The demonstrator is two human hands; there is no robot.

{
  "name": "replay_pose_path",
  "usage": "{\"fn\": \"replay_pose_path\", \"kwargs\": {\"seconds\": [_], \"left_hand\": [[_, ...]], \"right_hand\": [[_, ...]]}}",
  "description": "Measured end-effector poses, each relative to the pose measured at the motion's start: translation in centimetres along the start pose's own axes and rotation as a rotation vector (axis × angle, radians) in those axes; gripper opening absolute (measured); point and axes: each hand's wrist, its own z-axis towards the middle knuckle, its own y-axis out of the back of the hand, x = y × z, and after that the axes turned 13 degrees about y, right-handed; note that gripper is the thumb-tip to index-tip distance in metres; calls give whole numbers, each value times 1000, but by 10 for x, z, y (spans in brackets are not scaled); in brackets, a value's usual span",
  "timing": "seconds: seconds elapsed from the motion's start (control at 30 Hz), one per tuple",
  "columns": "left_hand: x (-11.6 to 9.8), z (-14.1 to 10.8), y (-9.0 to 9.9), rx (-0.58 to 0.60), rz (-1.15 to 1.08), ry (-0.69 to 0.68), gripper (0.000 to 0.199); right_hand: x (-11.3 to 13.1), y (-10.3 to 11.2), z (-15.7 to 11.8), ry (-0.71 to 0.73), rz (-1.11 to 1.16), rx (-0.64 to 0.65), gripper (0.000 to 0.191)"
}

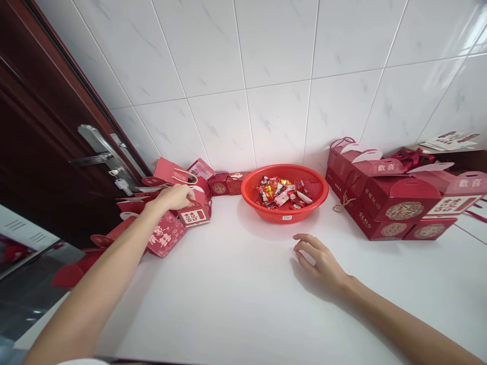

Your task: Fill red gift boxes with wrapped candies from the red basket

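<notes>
While the right hand [319, 258] lies low over the table [213, 304] with nothing in it, its fingers loosely bent and parted, the left hand [173, 197] is at the top of a box [195, 217]. The fingers point down there, perhaps to steady it; whether they grip it or merely touch it, I cannot tell. More boxes [167, 235] crowd under and beside the left wrist, probably pushed aside so that the space between the hands stays usable. The left arm stretches nearly straight to them; the right comes in slantwise, palm turned inward.

Beyond the right hand, between the two, sits a basket [262, 213] of sweets [281, 196], likely central so either hand can reach in. Out past the right hand stands a stack [375, 203], seemingly piled to save room. Farthest off rises the tiled wall [281, 121].
</notes>
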Motion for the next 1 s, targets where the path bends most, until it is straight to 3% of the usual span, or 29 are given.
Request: {"fn": "replay_pose_path", "kwargs": {"seconds": [0.13,0.23,0.3,0.37,0.47,0.6,0.73,0.83,1.0], "left_hand": [[-51,-41,11,172,120,-247,17],[-91,-87,5,199,163,-602,21],[-112,-118,-9,101,181,-867,22],[-129,-142,-27,-81,212,-1121,25],[-148,-160,-55,-221,212,-1330,23],[-166,-159,-81,-262,217,-1385,23],[-174,-157,-90,-241,180,-1355,23],[-174,-161,-87,-132,133,-1265,18],[-175,-168,-70,154,-68,-1016,21]], "right_hand": [[-2,0,1,-3,17,-24,21],[-5,-2,1,34,50,-136,17],[-6,-1,1,42,82,-222,20],[-7,2,1,14,118,-284,27],[-7,10,1,-35,185,-350,35],[-7,24,2,19,167,-408,37],[-5,35,4,127,156,-361,31],[0,41,6,123,219,-336,25],[8,48,8,-53,435,-338,26]]}}
